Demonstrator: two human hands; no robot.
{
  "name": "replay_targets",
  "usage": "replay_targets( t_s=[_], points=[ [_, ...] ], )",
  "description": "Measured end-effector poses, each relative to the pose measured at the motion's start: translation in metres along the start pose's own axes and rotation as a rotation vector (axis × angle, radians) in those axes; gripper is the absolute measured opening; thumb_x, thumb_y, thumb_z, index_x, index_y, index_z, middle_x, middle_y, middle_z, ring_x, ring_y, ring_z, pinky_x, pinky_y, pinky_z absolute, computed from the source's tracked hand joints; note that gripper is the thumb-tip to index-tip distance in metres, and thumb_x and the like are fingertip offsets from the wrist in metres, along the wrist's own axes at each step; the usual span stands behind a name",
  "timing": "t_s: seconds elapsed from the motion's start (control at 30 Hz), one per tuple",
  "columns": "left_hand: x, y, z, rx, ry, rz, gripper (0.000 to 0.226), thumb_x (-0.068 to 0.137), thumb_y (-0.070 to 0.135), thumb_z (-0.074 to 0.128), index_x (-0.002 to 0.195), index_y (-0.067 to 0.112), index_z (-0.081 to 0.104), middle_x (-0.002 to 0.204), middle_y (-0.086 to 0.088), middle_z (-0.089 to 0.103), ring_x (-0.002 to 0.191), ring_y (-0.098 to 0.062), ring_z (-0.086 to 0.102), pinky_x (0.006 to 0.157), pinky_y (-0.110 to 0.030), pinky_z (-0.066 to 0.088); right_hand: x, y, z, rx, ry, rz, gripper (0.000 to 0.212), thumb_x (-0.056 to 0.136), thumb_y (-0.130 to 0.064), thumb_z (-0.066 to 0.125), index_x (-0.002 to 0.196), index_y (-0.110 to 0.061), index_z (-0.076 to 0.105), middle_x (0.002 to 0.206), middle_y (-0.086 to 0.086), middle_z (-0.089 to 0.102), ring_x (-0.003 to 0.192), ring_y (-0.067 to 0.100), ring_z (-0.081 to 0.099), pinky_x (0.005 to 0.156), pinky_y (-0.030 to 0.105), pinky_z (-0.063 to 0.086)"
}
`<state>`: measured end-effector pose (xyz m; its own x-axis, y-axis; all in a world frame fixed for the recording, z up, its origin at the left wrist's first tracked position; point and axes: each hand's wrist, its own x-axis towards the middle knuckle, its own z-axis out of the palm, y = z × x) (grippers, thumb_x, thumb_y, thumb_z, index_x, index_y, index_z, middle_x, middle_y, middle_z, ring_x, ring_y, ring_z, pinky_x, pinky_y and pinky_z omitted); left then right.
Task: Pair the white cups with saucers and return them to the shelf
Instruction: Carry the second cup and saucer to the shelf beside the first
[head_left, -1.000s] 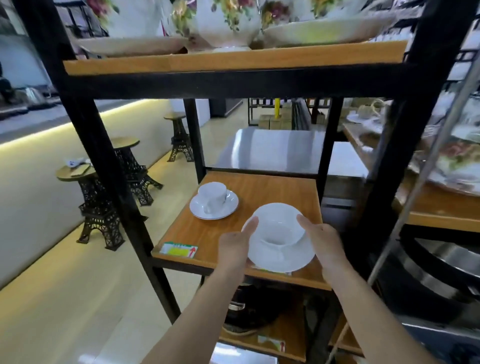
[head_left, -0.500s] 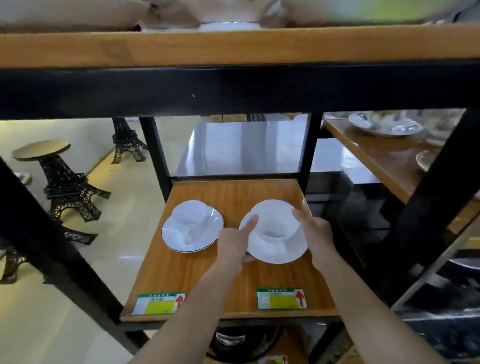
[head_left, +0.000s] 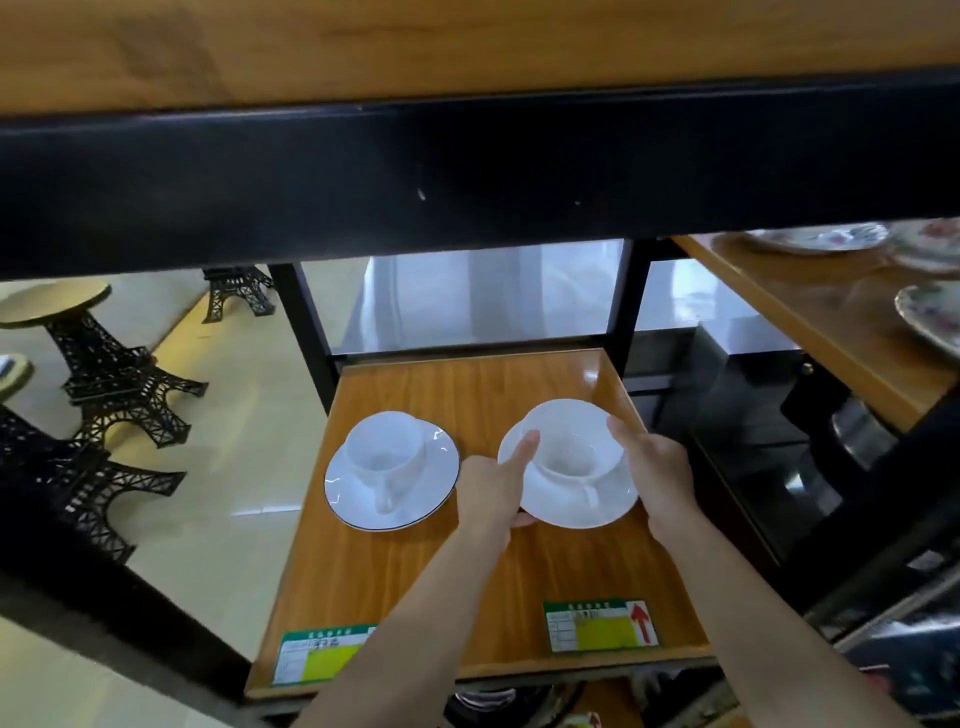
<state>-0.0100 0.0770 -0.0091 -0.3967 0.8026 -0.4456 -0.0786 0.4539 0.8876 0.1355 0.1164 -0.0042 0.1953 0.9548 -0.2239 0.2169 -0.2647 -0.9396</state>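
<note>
A white cup (head_left: 566, 457) sits on a white saucer (head_left: 602, 506) over the right side of the wooden shelf (head_left: 467, 582). My left hand (head_left: 491, 486) grips the saucer's left edge, thumb on top of the rim. My right hand (head_left: 657, 467) grips its right edge. I cannot tell whether the saucer touches the shelf. To the left a second white cup (head_left: 387, 452) stands on its dark-rimmed saucer (head_left: 343, 493), handle toward me, apart from my hands.
The upper shelf's black beam (head_left: 467, 176) hangs close overhead. Two price labels (head_left: 600, 626) lie on the shelf's front edge. Black tower-shaped stools (head_left: 104, 374) stand on the floor at left. A neighbouring shelf (head_left: 810, 306) at right holds flowered plates.
The view has dropped under the upper shelf and come closer. Both hands have carried the cup and saucer a little deeper over the shelf, level with the left pair.
</note>
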Motion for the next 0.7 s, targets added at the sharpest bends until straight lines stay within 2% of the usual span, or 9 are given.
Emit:
replay_targets(
  t_s=[0.3,0.37,0.43,0.5,0.57,0.7],
  points=[
    [0.005,0.005,-0.001,0.151,-0.014,0.027,0.062,0.081,0.059,0.056,0.117,0.008,0.054,0.111,-0.009,0.064,0.093,-0.022,0.059,0.061,-0.027,0.055,0.003,0.002,0.001,-0.081,-0.029,-0.049,0.033,0.089,-0.048,0.05,0.09,-0.015,0.054,0.099,0.012,0.06,0.09,0.024,0.056,0.088,0.044,0.049],
    [0.004,0.005,0.0,0.207,0.002,0.051,0.07,0.081,0.063,0.052,0.12,0.005,0.053,0.115,-0.011,0.063,0.098,-0.023,0.06,0.071,-0.03,0.055,0.004,0.005,0.0,-0.124,0.013,-0.075,0.047,0.087,-0.054,0.049,0.106,-0.011,0.057,0.107,0.008,0.056,0.1,0.023,0.054,0.094,0.045,0.047],
    [0.001,0.004,0.0,0.246,0.095,0.136,0.073,0.083,0.064,0.049,0.124,0.004,0.051,0.12,-0.01,0.061,0.106,-0.022,0.058,0.086,-0.035,0.052,0.003,0.007,-0.004,-0.121,0.079,-0.131,0.053,0.086,-0.056,0.049,0.12,-0.017,0.056,0.123,0.006,0.052,0.115,0.023,0.05,0.099,0.047,0.044],
    [-0.01,0.004,0.0,0.177,0.17,0.259,0.061,0.087,0.057,0.047,0.127,0.011,0.051,0.125,-0.004,0.059,0.113,-0.019,0.055,0.096,-0.038,0.049,-0.002,0.009,-0.008,-0.045,0.072,-0.181,0.046,0.089,-0.051,0.047,0.122,-0.021,0.057,0.127,0.004,0.054,0.115,0.021,0.051,0.093,0.038,0.045],
    [-0.022,0.002,0.005,0.071,0.137,0.344,0.052,0.09,0.054,0.044,0.126,0.018,0.054,0.124,0.001,0.061,0.115,-0.018,0.057,0.098,-0.039,0.049,-0.006,0.011,-0.01,0.021,0.027,-0.18,0.047,0.092,-0.05,0.042,0.124,-0.02,0.059,0.124,0.003,0.059,0.113,0.02,0.055,0.085,0.03,0.045],
    [-0.032,0.001,0.012,-0.04,0.073,0.341,0.045,0.091,0.053,0.042,0.123,0.026,0.057,0.122,0.005,0.063,0.112,-0.017,0.058,0.099,-0.037,0.048,-0.014,0.009,-0.009,0.112,-0.023,-0.161,0.047,0.095,-0.047,0.037,0.12,-0.018,0.063,0.111,0.001,0.063,0.101,0.015,0.056,0.064,0.016,0.038]
  ],
)
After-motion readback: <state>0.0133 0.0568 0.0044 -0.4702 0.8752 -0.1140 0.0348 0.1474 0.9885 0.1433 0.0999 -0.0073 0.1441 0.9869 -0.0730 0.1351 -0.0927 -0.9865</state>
